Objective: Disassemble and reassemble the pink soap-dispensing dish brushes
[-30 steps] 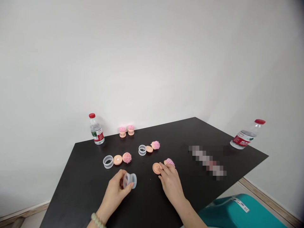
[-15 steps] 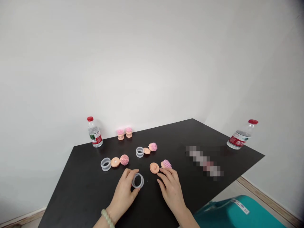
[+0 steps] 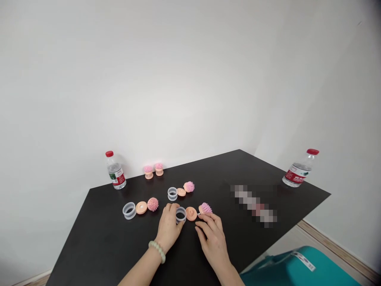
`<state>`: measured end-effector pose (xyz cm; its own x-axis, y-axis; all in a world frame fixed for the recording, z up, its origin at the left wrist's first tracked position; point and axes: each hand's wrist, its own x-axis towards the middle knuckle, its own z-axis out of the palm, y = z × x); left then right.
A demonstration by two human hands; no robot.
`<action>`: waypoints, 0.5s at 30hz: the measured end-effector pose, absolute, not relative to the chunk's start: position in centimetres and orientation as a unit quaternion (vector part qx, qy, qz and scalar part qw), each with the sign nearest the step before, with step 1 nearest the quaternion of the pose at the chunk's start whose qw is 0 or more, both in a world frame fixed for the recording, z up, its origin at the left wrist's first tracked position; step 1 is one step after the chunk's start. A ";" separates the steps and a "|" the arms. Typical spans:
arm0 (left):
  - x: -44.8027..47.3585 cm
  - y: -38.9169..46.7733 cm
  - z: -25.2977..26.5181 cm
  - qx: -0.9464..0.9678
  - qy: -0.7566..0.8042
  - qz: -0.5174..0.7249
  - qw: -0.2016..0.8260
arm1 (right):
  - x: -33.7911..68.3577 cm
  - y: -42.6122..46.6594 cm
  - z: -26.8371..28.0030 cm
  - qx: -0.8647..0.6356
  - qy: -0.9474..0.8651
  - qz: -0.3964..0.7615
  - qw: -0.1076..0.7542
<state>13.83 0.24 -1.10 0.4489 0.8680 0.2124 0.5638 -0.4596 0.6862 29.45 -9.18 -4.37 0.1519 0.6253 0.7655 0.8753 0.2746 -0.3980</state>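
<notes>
My left hand [image 3: 169, 226] has its thumb and fingers closed round the side of a clear plastic ring [image 3: 181, 215]. That ring stands next to a peach disc [image 3: 191, 213] with a small knob at its middle. On the disc's right lies a pink bristle brush head [image 3: 205, 208], its lower part hidden by fingers. My right hand [image 3: 212, 234] is at this brush head, fingertips at its near side; thumb and fingers are apart. Whether they touch it is hard to tell. Farther back lie another clear ring [image 3: 172, 194], a peach disc [image 3: 181, 192] and a pink brush head [image 3: 189, 186] in a row.
On the black table [image 3: 98, 238], a ring [image 3: 129, 210], disc [image 3: 141, 207] and brush head [image 3: 152, 204] lie at left. Two whole brushes [image 3: 149, 172] stand by the wall. Water bottles [image 3: 116, 172] stand left and right [image 3: 297, 174]. A teal object [image 3: 297, 270] is beside the table.
My left hand has moved right and away from me with the clear ring, bringing it up to the peach disc. My right hand stays near the brush head. The view has shifted slightly.
</notes>
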 end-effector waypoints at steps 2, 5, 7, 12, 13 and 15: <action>14.0 0.1 -1.2 0.803 0.446 0.279 0.280 | 29.4 -9.1 -4.3 -0.588 -0.639 -0.124 0.480; 14.0 -0.3 -1.4 0.795 0.453 0.275 0.296 | 29.4 -9.2 -4.3 -0.588 -0.639 -0.120 0.482; 13.6 -0.6 -1.4 0.791 0.456 0.271 0.306 | 29.4 -9.2 -4.3 -0.587 -0.637 -0.122 0.485; 11.3 -2.2 -0.9 0.788 0.450 0.265 0.326 | 29.6 -9.4 -4.1 -0.583 -0.637 -0.124 0.489; 10.5 -2.6 -0.8 0.788 0.449 0.264 0.327 | 29.7 -9.4 -4.1 -0.580 -0.639 -0.127 0.489; 8.8 -3.5 -0.8 0.791 0.447 0.263 0.326 | 29.8 -9.5 -3.7 -0.574 -0.647 -0.131 0.485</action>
<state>8.80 -3.52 -0.85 0.4628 0.8777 0.1239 0.5348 -0.3879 0.7507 29.81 -9.49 -3.73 0.1285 0.6148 0.7781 0.8694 0.3077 -0.3867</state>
